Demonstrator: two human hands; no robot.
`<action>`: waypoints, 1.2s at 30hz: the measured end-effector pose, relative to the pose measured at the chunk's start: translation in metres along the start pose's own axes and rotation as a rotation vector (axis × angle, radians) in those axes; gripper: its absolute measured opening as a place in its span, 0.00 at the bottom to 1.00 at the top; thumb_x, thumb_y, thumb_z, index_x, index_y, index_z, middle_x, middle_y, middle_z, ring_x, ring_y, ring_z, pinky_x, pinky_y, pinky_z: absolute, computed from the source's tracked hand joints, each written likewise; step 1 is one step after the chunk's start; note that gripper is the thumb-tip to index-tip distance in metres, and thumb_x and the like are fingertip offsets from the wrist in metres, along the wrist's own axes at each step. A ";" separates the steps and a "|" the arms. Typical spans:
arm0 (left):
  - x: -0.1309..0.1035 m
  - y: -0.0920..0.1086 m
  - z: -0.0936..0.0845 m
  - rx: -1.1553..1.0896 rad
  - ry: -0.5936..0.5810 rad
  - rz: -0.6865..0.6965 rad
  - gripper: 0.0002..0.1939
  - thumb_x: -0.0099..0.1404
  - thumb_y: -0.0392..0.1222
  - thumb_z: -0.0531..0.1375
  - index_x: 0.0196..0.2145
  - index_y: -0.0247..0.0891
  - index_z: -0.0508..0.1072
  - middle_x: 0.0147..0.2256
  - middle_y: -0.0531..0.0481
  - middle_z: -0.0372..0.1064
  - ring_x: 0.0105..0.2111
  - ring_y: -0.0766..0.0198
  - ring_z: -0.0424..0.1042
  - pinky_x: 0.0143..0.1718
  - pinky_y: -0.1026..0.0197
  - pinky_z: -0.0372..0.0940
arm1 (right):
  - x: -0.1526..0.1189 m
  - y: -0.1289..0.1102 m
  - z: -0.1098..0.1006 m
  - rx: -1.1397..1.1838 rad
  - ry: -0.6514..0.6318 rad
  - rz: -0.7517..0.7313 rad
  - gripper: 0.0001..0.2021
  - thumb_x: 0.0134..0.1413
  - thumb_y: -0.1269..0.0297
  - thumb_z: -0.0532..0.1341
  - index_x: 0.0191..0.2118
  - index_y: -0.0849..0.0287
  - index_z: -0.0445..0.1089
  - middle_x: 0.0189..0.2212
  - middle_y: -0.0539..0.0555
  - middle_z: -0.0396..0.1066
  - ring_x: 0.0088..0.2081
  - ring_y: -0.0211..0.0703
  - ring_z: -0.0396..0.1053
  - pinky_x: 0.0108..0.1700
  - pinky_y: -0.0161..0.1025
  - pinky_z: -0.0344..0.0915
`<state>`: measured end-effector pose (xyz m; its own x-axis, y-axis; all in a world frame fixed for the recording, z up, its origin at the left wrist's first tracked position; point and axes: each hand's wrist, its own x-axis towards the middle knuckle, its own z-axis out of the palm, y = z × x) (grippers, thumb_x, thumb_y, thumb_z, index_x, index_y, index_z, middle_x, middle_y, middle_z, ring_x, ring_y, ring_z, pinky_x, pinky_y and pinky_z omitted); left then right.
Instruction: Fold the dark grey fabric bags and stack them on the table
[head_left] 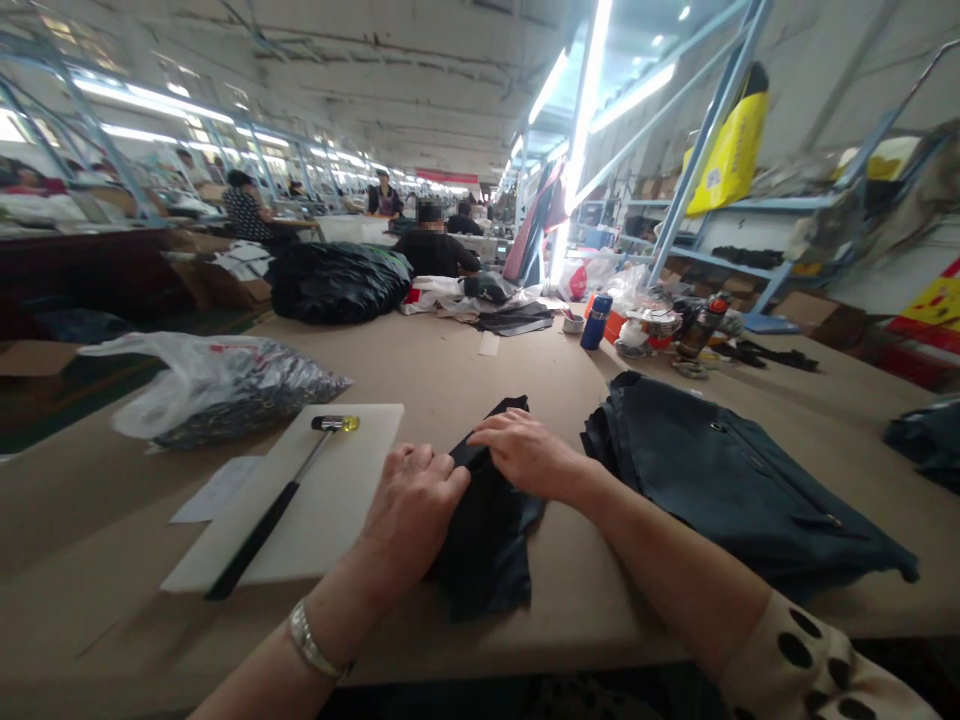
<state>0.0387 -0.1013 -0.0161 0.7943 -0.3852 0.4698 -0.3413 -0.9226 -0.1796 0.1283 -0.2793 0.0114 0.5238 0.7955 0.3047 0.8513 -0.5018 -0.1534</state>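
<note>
A dark cloth piece (487, 540) lies on the brown table (450, 370) right in front of me. My left hand (412, 505) presses on its left edge with the fingers curled over the fabric. My right hand (525, 450) rests flat on the cloth's upper part, fingers pointing left toward the left hand. Both hands touch the cloth near a fold in its middle. A bracelet shows on my left wrist.
A white board (337, 500) with a black-handled mallet (277, 505) lies left of the cloth. A stack of dark garments (735, 480) sits to the right. A plastic bag of small parts (217, 390) is at the left. Bottles, clutter and other workers are farther back.
</note>
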 end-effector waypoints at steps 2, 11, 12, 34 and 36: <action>-0.004 -0.005 -0.008 0.013 0.066 0.067 0.11 0.64 0.29 0.51 0.30 0.39 0.70 0.31 0.48 0.68 0.42 0.49 0.66 0.49 0.44 0.56 | 0.015 0.006 -0.011 0.053 -0.041 0.005 0.19 0.59 0.72 0.53 0.55 0.58 0.67 0.53 0.55 0.67 0.54 0.46 0.63 0.59 0.45 0.57; -0.008 -0.031 -0.019 0.072 0.234 0.133 0.10 0.66 0.30 0.51 0.33 0.37 0.71 0.36 0.46 0.71 0.49 0.46 0.66 0.51 0.41 0.57 | 0.058 0.015 -0.022 0.009 -0.359 0.031 0.06 0.52 0.66 0.63 0.36 0.59 0.76 0.28 0.50 0.72 0.31 0.38 0.66 0.33 0.32 0.59; -0.008 -0.034 -0.020 0.066 0.265 0.100 0.09 0.66 0.31 0.52 0.35 0.37 0.71 0.39 0.44 0.71 0.51 0.45 0.65 0.51 0.41 0.58 | 0.063 0.015 -0.029 -0.008 -0.283 0.065 0.07 0.54 0.67 0.61 0.37 0.61 0.75 0.29 0.51 0.72 0.31 0.38 0.65 0.34 0.32 0.58; -0.011 -0.006 -0.013 -2.002 0.442 -1.327 0.08 0.61 0.35 0.62 0.39 0.33 0.73 0.33 0.45 0.76 0.29 0.63 0.75 0.31 0.65 0.71 | 0.020 -0.058 0.037 0.856 0.124 0.475 0.06 0.41 0.67 0.62 0.28 0.61 0.66 0.21 0.44 0.60 0.24 0.33 0.55 0.25 0.31 0.53; -0.015 -0.008 -0.013 -1.990 0.456 -1.400 0.05 0.63 0.33 0.59 0.38 0.33 0.73 0.32 0.45 0.76 0.28 0.62 0.75 0.30 0.64 0.72 | 0.019 -0.056 0.045 0.946 0.085 0.475 0.06 0.39 0.69 0.60 0.29 0.62 0.67 0.22 0.45 0.62 0.24 0.33 0.56 0.25 0.30 0.54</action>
<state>0.0233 -0.0881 -0.0107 0.8529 0.4123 -0.3203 -0.0283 0.6491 0.7602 0.0922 -0.2210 -0.0164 0.8364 0.5422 0.0805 0.2565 -0.2573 -0.9317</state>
